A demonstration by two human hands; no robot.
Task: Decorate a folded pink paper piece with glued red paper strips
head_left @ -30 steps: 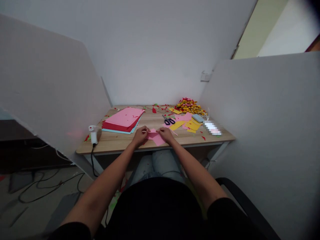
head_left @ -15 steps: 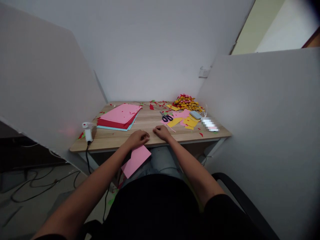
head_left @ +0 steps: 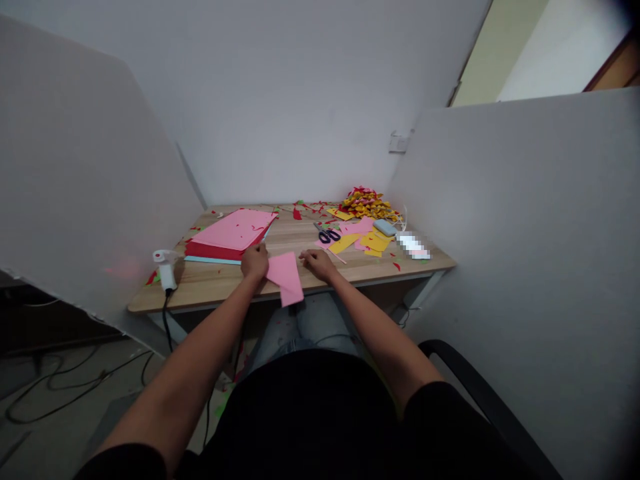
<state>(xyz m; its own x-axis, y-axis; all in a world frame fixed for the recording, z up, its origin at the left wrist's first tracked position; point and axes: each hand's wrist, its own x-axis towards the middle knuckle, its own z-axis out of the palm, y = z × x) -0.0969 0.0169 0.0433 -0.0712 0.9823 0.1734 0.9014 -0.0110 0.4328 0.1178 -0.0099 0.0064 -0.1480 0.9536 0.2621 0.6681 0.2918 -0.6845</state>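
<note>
Pink paper (head_left: 287,275), made of overlapping or folded pieces, lies over the table's front edge, its lower part hanging past it. My left hand (head_left: 255,261) is closed on the paper's left end, in front of the coloured stack. Just right of the paper is my right hand (head_left: 317,264), its fingers curled together; whether something small is between them cannot be made out. Black-handled scissors (head_left: 329,235) rest behind my right hand, among pink scraps and yellow paper pieces (head_left: 376,241).
Pink sheets (head_left: 235,228) top a stack with red and blue on the left. A white corded tool (head_left: 165,271) stands at the left edge. At the back right are a yellow-and-red paper pile (head_left: 369,203), a grey-blue case (head_left: 385,227) and a blurred phone-like object (head_left: 413,245).
My left hand has moved left and up toward the stack. The pink paper has come up from above my lap onto the table's edge and turned. The view has shifted slightly.
</note>
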